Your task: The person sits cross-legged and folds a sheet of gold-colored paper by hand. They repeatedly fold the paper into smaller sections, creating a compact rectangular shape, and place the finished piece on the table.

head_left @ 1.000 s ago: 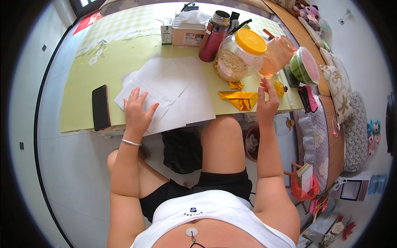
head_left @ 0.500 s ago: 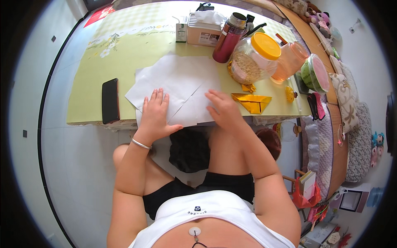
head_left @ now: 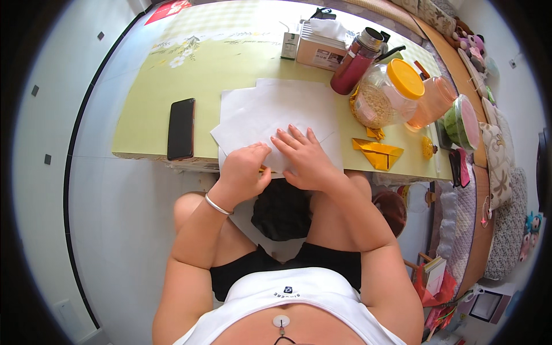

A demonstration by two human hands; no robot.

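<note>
Overlapping white paper sheets (head_left: 276,109) lie at the near edge of the table. My left hand (head_left: 244,172), a silver bangle on its wrist, is closed with curled fingers on the paper's near edge. A small gold sliver (head_left: 263,169) shows between its thumb and fingers. My right hand (head_left: 305,160) rests palm down on the sheets, just right of the left, with its fingers extended and nothing held. A folded shiny gold paper piece (head_left: 378,153) lies to the right of the sheets. What is under my palms is hidden.
A black phone (head_left: 181,129) lies left of the paper. Behind and to the right stand a tissue box (head_left: 319,52), a red flask (head_left: 356,63), a yellow-lidded jar (head_left: 376,103), a pinkish jug (head_left: 432,106) and a cut watermelon (head_left: 460,123). A dark bin (head_left: 391,211) is below the table.
My left hand has gone from lying flat and spread to curled at the paper's near edge. My right hand has come in beside it and flattened on the sheets. The view has shifted.
</note>
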